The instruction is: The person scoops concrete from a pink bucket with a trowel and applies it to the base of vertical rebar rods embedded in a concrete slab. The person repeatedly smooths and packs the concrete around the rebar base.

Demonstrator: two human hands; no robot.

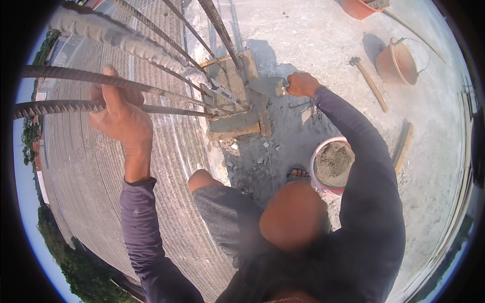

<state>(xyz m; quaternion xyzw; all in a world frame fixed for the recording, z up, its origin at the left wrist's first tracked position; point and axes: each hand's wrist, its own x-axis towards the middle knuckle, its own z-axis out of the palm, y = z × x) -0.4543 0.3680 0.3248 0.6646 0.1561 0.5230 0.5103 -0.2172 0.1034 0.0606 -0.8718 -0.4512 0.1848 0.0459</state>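
Rough grey concrete spreads across this rooftop in hard sunlight, with a corrugated roof dropping away on the left and treetops beyond it. From the head camera, looking straight down, the left hand is wrapped around one of the ribbed steel bars that rise out of a small wooden form; the fingers are curled together over the bar and clamped on it, thumb up. The right hand, farther off and to the right, is closed on the handle of a trowel, whose mortar-smeared blade rests against the top of the form. Wet grey mortar already fills much of the box around the foot of the bars, though its surface looks uneven and unsmoothed, so I judge the filling well along and the levelling left. Loose rubble and splashes lie at the near side of the form. Just right of the person's sandalled foot stands a pink-rimmed bucket holding a good heap of mortar. Farther right an orange bucket stands with a hammer lying beside it, and another orange tub sits at the far edge. No packages, labels or signs show here.
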